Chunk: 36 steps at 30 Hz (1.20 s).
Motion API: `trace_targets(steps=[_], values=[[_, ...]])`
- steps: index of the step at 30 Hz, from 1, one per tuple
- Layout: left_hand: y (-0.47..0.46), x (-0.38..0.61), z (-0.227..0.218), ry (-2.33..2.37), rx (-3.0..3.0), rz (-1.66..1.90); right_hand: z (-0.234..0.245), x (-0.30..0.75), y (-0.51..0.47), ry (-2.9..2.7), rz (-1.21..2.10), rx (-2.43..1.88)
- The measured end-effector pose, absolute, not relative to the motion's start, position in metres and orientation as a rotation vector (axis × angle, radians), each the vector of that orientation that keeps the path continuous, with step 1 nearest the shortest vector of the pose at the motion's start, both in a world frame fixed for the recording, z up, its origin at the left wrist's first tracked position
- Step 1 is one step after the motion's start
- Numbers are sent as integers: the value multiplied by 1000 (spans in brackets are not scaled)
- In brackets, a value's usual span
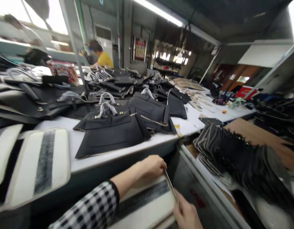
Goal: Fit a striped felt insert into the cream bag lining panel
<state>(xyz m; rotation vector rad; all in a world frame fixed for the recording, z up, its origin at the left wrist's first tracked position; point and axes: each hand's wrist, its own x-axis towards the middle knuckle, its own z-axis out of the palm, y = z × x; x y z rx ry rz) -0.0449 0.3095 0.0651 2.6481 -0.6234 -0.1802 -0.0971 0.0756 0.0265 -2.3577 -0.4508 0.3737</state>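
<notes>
Low in front of me is a cream panel (158,203) with a dark grey stripe across it; more panel edges show beneath it. My left hand (153,166), reaching from a black-and-white checked sleeve, has its fingers closed on the panel's far corner. Closer to me, my right hand (187,212) pinches the same right-hand edge, thumb and fingers together. A similar striped panel (27,165) rests at the left, by the table edge. On the table ahead, a black leather bag piece (111,136) lies flat, its handles wrapped in clear plastic.
The white-topped table (96,159) bears many black bag pieces. At the right, a stack of black curved pieces (242,149) sits on a cart with a metal rim (204,178). A metal post (74,41) rises at left. A person in yellow (105,59) is across the table.
</notes>
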Motion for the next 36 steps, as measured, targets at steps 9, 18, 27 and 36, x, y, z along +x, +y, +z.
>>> trace_targets(steps=[9,18,27,36], values=[[321,-28,29,-666,2438,-320,29,-99,75,-397,472,-2370],[315,-24,32,-652,2457,-325,30,-94,72,-423,557,-2303],[305,-26,36,-538,2512,-408,18,-66,75,-341,590,-2083],[301,-23,32,-482,2498,-453,23,-58,80,-268,620,-2014]])
